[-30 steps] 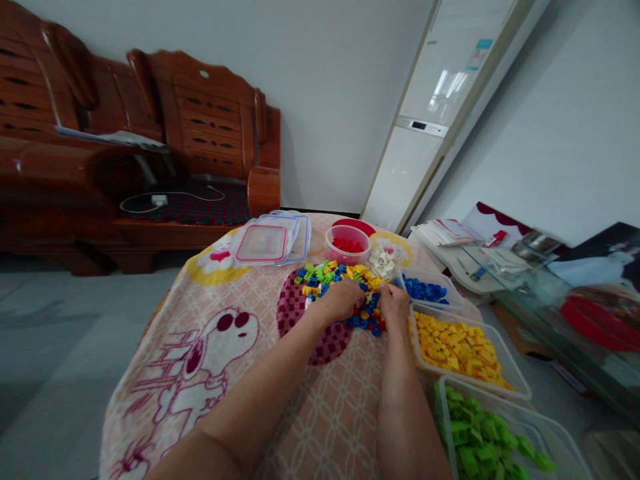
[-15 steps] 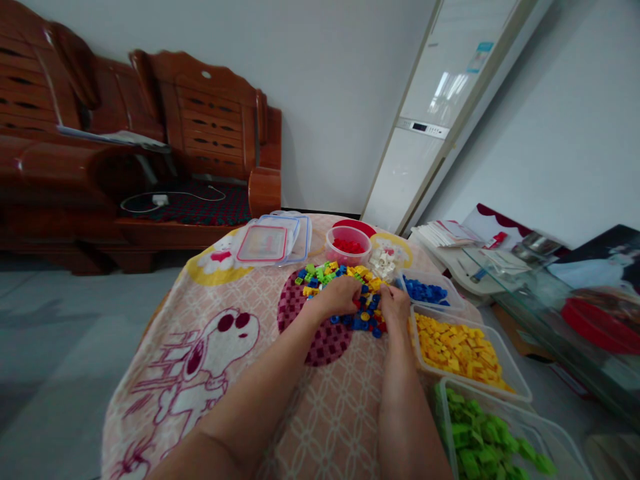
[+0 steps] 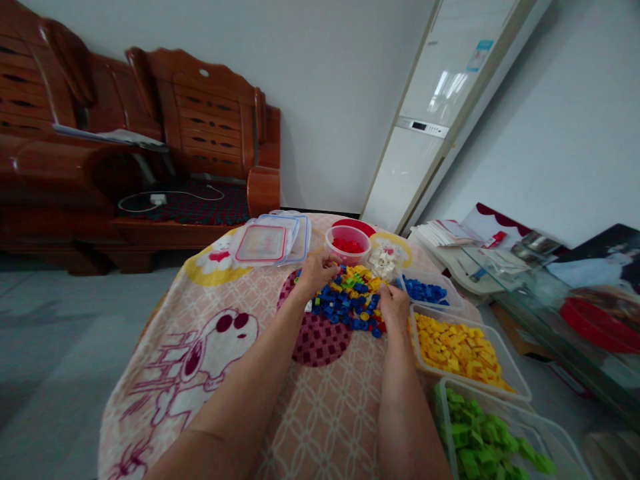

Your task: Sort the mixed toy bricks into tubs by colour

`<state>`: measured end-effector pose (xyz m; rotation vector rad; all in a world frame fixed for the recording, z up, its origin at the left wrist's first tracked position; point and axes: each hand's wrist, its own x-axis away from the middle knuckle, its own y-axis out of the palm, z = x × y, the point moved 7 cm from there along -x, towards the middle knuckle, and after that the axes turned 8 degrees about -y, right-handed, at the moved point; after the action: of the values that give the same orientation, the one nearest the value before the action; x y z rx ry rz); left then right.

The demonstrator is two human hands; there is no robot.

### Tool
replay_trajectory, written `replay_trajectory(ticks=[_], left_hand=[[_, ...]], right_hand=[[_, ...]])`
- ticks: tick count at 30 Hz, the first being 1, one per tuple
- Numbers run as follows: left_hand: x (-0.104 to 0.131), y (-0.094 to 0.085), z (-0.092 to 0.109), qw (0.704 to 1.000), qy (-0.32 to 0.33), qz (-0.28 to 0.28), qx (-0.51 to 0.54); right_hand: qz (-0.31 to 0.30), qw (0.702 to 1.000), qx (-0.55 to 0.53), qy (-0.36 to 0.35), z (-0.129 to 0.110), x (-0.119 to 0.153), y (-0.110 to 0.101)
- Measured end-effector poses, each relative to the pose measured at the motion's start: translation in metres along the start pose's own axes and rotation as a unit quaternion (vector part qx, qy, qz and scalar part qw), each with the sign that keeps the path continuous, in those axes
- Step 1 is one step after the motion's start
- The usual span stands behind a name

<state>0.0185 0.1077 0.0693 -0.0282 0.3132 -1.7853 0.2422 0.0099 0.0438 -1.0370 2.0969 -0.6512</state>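
A mixed pile of small toy building bricks (image 3: 345, 301), mostly blue and yellow with some green, lies on the table. My left hand (image 3: 316, 272) is over the far left edge of the pile, fingers bent together close to the front of a round clear tub (image 3: 359, 260) of red bricks. What its fingertips hold, if anything, is too small to make out. My right hand (image 3: 395, 305) rests at the pile's right side with thumb and fingers curled together. Its grip is hidden. White bricks (image 3: 383, 265) form a small heap just beyond it.
Along the right stand clear boxes of blue bricks (image 3: 425, 291), yellow bricks (image 3: 457, 347) and green bricks (image 3: 485, 433). Stacked box lids (image 3: 263, 244) lie at the back left. A patterned cloth (image 3: 330, 407) covers the table. A glass table (image 3: 535, 293) stands farther right.
My left hand has moved from the middle of the pile left and away from me, towards the red tub. More blue bricks show where it was. My right hand has barely moved.
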Motion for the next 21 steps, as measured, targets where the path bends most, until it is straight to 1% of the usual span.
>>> replay_trajectory(ticks=[4, 9, 12, 14, 16, 18, 20, 21], left_hand=[[-0.001, 0.0, -0.001, 1.0, 0.0, 0.005, 0.024], [-0.004, 0.001, 0.008, 0.997, 0.056, 0.042, 0.034], [-0.008, 0.004, 0.011, 0.993, 0.089, 0.069, 0.019], [-0.012, 0.008, 0.011, 0.99, 0.116, 0.077, 0.002], [-0.016, 0.014, 0.009, 0.988, 0.139, 0.062, 0.0], [-0.019, 0.021, 0.008, 0.988, 0.152, 0.027, 0.017], [-0.02, 0.025, 0.007, 0.988, 0.152, 0.002, 0.037], [-0.019, 0.025, 0.007, 0.988, 0.146, 0.001, 0.041]], right_hand=[[0.004, 1.0, 0.006, -0.006, -0.001, 0.0, 0.0], [0.005, 1.0, 0.01, -0.012, -0.001, 0.0, -0.001], [0.012, 1.0, 0.014, -0.016, -0.002, 0.0, -0.001], [0.013, 1.0, 0.014, -0.016, -0.002, 0.0, 0.0], [0.011, 1.0, 0.012, -0.013, -0.001, 0.0, 0.001], [0.011, 1.0, 0.01, -0.006, 0.0, 0.0, 0.001], [0.011, 1.0, 0.008, 0.0, 0.001, 0.001, 0.001], [0.009, 1.0, 0.006, 0.002, 0.001, 0.001, 0.001]])
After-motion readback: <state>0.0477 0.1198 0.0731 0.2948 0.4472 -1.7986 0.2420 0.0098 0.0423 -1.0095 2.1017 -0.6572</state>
